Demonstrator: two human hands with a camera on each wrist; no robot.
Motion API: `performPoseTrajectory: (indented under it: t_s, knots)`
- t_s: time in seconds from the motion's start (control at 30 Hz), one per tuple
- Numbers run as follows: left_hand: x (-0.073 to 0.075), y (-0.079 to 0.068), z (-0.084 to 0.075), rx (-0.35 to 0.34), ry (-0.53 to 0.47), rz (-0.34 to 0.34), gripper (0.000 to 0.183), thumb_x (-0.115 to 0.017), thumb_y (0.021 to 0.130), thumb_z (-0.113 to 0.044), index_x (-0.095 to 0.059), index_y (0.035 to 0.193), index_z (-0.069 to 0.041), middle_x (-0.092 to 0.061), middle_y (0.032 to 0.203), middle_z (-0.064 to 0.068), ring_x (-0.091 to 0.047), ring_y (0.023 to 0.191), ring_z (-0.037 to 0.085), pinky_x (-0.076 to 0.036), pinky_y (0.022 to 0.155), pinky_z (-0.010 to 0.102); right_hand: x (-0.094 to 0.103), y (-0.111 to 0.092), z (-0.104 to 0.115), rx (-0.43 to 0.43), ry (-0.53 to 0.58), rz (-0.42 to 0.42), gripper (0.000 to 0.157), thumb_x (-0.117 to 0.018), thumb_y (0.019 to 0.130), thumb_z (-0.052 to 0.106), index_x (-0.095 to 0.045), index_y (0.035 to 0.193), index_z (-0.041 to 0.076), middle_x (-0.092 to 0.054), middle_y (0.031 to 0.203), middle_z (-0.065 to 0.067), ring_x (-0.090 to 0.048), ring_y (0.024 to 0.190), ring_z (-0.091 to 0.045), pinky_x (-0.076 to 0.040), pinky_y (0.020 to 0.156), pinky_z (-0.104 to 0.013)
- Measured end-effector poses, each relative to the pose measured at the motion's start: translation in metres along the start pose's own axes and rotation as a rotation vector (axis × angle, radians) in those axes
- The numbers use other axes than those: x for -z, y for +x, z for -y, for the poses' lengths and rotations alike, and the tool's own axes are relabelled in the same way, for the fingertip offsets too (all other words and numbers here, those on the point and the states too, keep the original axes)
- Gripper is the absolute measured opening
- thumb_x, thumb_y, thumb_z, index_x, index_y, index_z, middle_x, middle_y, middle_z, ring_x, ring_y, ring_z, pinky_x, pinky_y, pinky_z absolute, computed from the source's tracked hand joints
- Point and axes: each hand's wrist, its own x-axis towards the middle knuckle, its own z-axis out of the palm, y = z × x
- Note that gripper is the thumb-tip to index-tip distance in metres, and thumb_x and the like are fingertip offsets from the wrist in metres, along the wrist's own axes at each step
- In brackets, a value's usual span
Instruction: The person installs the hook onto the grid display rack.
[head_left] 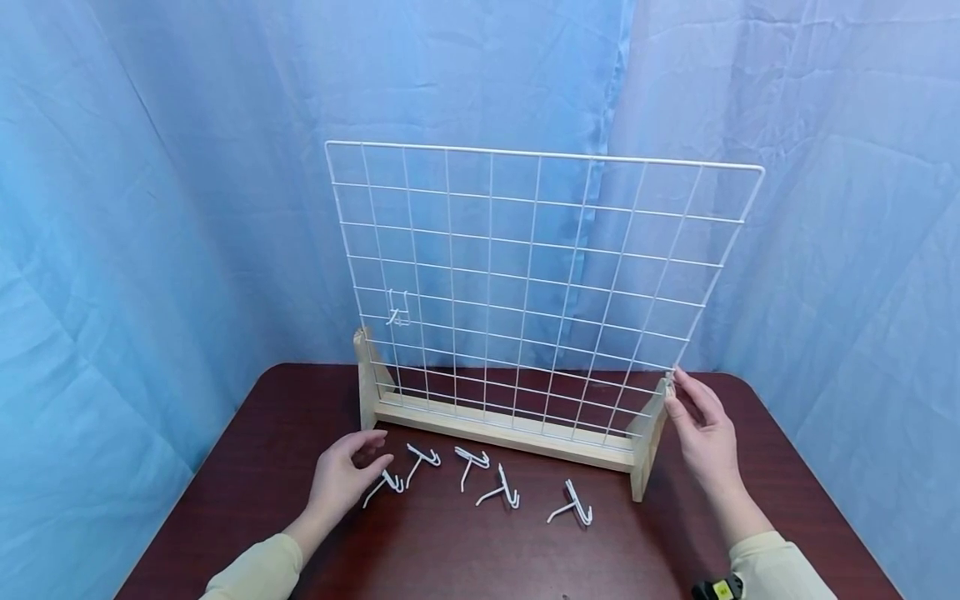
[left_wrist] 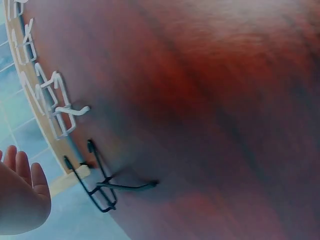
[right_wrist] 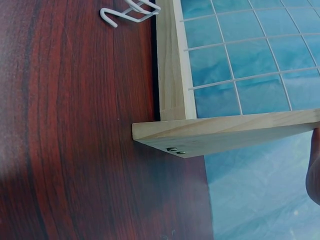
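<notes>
A white wire grid panel (head_left: 517,292) stands upright in a wooden stand (head_left: 502,435). One white hook (head_left: 397,315) hangs on its lower left part. Several white wire hooks (head_left: 576,504) lie on the table before the stand. My left hand (head_left: 347,473) is over the leftmost hook (head_left: 392,481), fingers loosely bent with nothing held; the left wrist view shows that hook (left_wrist: 107,187) apart from the fingers. My right hand (head_left: 705,433) holds the top of the stand's right end piece (head_left: 649,437) between thumb and fingers. Only part of this hand (right_wrist: 313,175) enters the right wrist view.
The dark red-brown table (head_left: 465,558) has rounded back corners. Blue curtains (head_left: 225,208) surround it at the back and sides. A dark strap with a yellow mark (head_left: 722,589) is at the right sleeve.
</notes>
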Motion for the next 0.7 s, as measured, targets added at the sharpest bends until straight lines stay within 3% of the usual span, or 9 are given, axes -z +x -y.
performPoseTrajectory:
  t_s: [0.4,0.7]
  knots:
    - [-0.004,-0.02,0.018,-0.037,0.075,-0.037,0.04,-0.086,0.073,-0.002,-0.073,0.111,-0.005,-0.071,0.098,0.005,-0.067,0.089,0.023,-0.055,0.078,0.045,-0.001,0.0,0.006,-0.024,-0.018,-0.008,0.044,-0.059,0.089,-0.019,-0.057,0.132,-0.01,-0.06,0.12,0.011,-0.059,0.105,0.001,-0.047,0.086,-0.01]
    - [-0.006,-0.03,0.029,-0.035,0.072,-0.067,0.042,-0.088,0.069,-0.003,-0.073,0.109,-0.002,-0.073,0.099,0.004,-0.068,0.087,0.022,-0.055,0.075,0.036,-0.003,0.0,0.006,-0.033,-0.005,-0.015,0.044,-0.059,0.088,-0.019,-0.057,0.131,-0.01,-0.06,0.12,0.01,-0.059,0.106,0.0,-0.047,0.086,-0.011]
